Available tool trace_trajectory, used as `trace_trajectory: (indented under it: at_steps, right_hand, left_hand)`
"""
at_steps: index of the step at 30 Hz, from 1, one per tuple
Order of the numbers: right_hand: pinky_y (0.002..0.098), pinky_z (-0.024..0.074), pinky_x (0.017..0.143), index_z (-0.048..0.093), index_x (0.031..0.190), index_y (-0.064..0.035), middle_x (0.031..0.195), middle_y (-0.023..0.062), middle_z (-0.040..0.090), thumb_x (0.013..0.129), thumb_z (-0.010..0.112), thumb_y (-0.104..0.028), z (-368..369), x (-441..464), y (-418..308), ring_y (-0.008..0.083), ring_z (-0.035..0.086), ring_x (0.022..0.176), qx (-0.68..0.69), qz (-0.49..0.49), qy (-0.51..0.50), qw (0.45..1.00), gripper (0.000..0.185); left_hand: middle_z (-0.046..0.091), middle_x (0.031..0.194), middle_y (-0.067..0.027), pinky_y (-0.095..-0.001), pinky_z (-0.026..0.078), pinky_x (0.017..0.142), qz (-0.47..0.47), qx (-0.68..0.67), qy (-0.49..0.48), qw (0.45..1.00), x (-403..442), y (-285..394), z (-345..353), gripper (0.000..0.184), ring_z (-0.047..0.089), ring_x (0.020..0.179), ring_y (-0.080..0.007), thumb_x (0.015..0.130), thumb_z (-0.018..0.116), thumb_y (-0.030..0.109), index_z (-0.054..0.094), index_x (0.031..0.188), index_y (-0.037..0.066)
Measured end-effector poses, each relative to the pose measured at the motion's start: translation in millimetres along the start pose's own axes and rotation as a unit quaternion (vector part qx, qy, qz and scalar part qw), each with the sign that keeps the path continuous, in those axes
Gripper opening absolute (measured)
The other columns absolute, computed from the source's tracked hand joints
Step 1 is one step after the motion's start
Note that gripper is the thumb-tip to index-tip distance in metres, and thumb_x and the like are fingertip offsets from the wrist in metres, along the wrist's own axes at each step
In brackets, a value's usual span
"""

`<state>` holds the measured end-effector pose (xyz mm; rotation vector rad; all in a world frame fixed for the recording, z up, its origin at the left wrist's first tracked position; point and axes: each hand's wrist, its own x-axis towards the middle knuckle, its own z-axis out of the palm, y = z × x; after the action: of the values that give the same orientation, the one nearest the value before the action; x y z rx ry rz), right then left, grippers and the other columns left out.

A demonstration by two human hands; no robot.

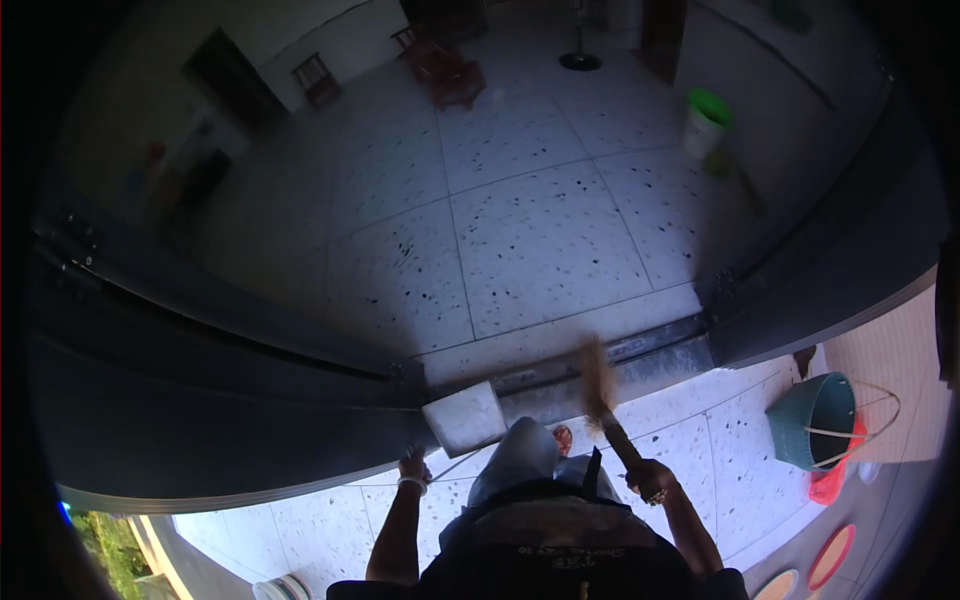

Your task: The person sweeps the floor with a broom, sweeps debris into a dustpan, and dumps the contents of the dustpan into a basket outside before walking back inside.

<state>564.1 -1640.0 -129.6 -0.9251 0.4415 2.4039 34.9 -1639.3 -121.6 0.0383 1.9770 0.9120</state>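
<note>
My right hand (pixel 653 481) is closed around the handle of a short broom (pixel 622 440). Its straw-coloured bristles, slightly blurred, reach the door threshold (pixel 660 340). On the other side, my left hand (pixel 413 467) is closed on the thin handle of a dustpan. The pale, boxy pan (pixel 465 418) lies in front of my knee, against the left end of the threshold. A light bracelet circles my left wrist, and a patterned band is on the right one.
Dark door panels (pixel 220 400) flank the doorway. Inside, a speckled tile floor (pixel 520 230) leads to reddish wooden chairs (pixel 440 75), a stand with a round base (pixel 580 62) and a green-rimmed bin (pixel 707 122). A teal basket (pixel 790 430) stands outside on the right, beside red items.
</note>
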Motion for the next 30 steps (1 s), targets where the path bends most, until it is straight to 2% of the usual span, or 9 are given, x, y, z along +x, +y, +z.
trace_trajectory:
  at_steps: [5, 10, 11, 13, 16, 19, 24, 27, 30]
  right_hand:
    - [0.0262, 0.041, 0.047, 0.04, 0.079, -0.0009, 0.058, 0.0033, 0.039, 0.079, 0.046, -0.009, 33, -2, -61, 0.0111, 0.041, 0.049, 0.179, 0.07, -0.067, 0.979, 0.01]
    - [0.0297, 0.0452, 0.051, 0.044, 0.076, 0.001, 0.059, 0.0067, 0.043, 0.08, 0.045, -0.011, 73, 28, -144, 0.0154, 0.046, 0.052, -0.017, -0.062, -0.034, 0.997, 0.013]
    - [0.0325, 0.0475, 0.053, 0.046, 0.077, 0.0026, 0.06, 0.0102, 0.046, 0.079, 0.048, -0.013, 69, 51, -170, 0.0196, 0.05, 0.054, 0.137, 0.032, -0.097, 0.985, 0.016]
    - [0.0332, 0.0481, 0.052, 0.047, 0.079, 0.0015, 0.06, 0.0109, 0.047, 0.077, 0.051, -0.015, 91, 79, -213, 0.0215, 0.051, 0.056, 0.155, -0.011, -0.106, 0.982, 0.017]
    - [0.0264, 0.0424, 0.043, 0.043, 0.068, -0.0037, 0.051, 0.004, 0.041, 0.077, 0.052, -0.011, 132, 136, -279, 0.0144, 0.044, 0.045, 0.055, -0.155, 0.056, 0.985, 0.014]
    - [0.0315, 0.0469, 0.049, 0.047, 0.076, -0.0024, 0.059, 0.0095, 0.047, 0.074, 0.055, -0.015, 114, 222, -369, 0.0195, 0.05, 0.053, 0.044, -0.18, 0.012, 0.983, 0.015]
    - [0.0303, 0.0447, 0.045, 0.045, 0.067, -0.0032, 0.052, 0.0069, 0.045, 0.071, 0.054, -0.007, 234, 340, -442, 0.0186, 0.048, 0.047, 0.042, -0.12, 0.103, 0.987, 0.011]
    - [0.0331, 0.0442, 0.042, 0.044, 0.066, -0.004, 0.051, 0.008, 0.045, 0.072, 0.053, -0.008, 301, 421, -426, 0.0196, 0.048, 0.045, -0.005, -0.042, 0.062, 0.997, 0.011]
    - [0.0364, 0.045, 0.042, 0.045, 0.068, -0.004, 0.052, 0.0105, 0.049, 0.073, 0.053, -0.012, 360, 481, -383, 0.0215, 0.05, 0.044, -0.143, 0.044, 0.108, 0.983, 0.012]
  left_hand:
    - [0.033, 0.04, -0.0004, -0.0276, 0.029, 0.026, -0.021, -0.033, 0.001, 0.999, 24, 15, 8, 0.036, 0.036, 0.029, -0.0136, 0.072, 0.062, 0.031, 0.037, 0.055, 0.012]
    - [0.03, 0.039, 0.0003, -0.0275, 0.026, 0.025, -0.074, -0.049, 0.03, 0.996, 47, 36, 31, 0.038, 0.031, 0.026, -0.0129, 0.074, 0.06, 0.032, 0.033, 0.054, 0.013]
    - [0.03, 0.039, 0.0002, -0.0275, 0.026, 0.025, -0.085, -0.06, 0.03, 0.994, 57, 41, 36, 0.038, 0.031, 0.026, -0.013, 0.074, 0.059, 0.031, 0.034, 0.054, 0.012]
    - [0.03, 0.04, -0.0002, -0.0276, 0.026, 0.025, -0.11, -0.078, 0.029, 0.99, 83, 44, 42, 0.037, 0.031, 0.026, -0.0132, 0.074, 0.059, 0.031, 0.035, 0.055, 0.012]
    - [0.033, 0.041, -0.0029, -0.0301, 0.029, 0.025, -0.143, -0.051, 0.057, 0.987, 116, 58, 59, 0.032, 0.036, 0.027, -0.0167, 0.075, 0.058, 0.03, 0.04, 0.062, 0.008]
    - [0.034, 0.039, -0.0046, -0.033, 0.03, 0.025, -0.194, -0.077, 0.07, 0.976, 140, 77, 70, 0.03, 0.035, 0.026, -0.0182, 0.077, 0.056, 0.026, 0.04, 0.061, 0.007]
    - [0.027, 0.038, -0.0022, -0.0318, 0.027, 0.027, -0.278, -0.113, 0.079, 0.951, 153, 111, 75, 0.036, 0.03, 0.028, -0.0162, 0.08, 0.051, 0.031, 0.035, 0.057, 0.009]
    - [0.026, 0.038, -0.0019, -0.0311, 0.026, 0.029, -0.312, -0.015, 0.137, 0.94, 136, 184, 90, 0.037, 0.03, 0.029, -0.016, 0.081, 0.05, 0.033, 0.035, 0.057, 0.009]
    - [0.027, 0.039, -0.0017, -0.031, 0.027, 0.031, -0.335, -0.115, 0.073, 0.933, 161, 174, 81, 0.038, 0.03, 0.029, -0.0157, 0.081, 0.05, 0.033, 0.034, 0.056, 0.01]
